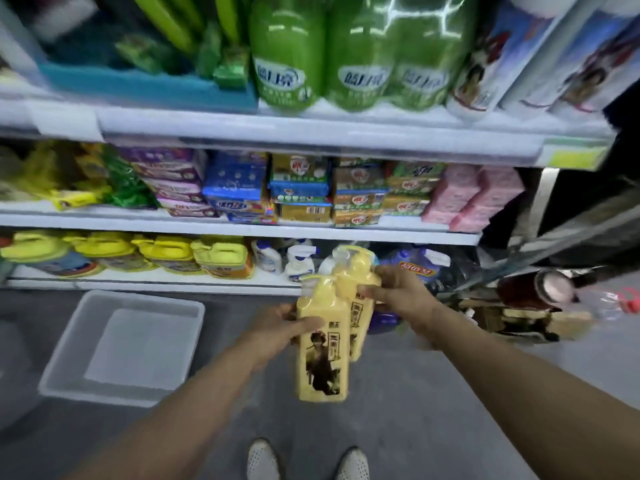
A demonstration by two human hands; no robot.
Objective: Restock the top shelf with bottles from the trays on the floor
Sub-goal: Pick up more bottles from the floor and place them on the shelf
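Each hand holds a yellow pump bottle in front of the shelving. My left hand [277,327] grips the nearer yellow bottle [322,362], which bears a dark figure on its label. Just behind it, my right hand [398,289] holds the second yellow bottle [356,282] by its upper body. The two bottles overlap and seem to touch. A pale grey tray [69,348] lies on the floor to the left with nothing in it. Green bottles [287,53] and white-blue bottles [485,57] stand on the high shelf [311,129] above.
Soap packs [301,188] fill the middle shelf. Yellow jugs [221,254] and white bottles [299,263] line the low shelf. A cart with clutter [526,306] stands at the right. My two shoes [304,462] are on the grey floor.
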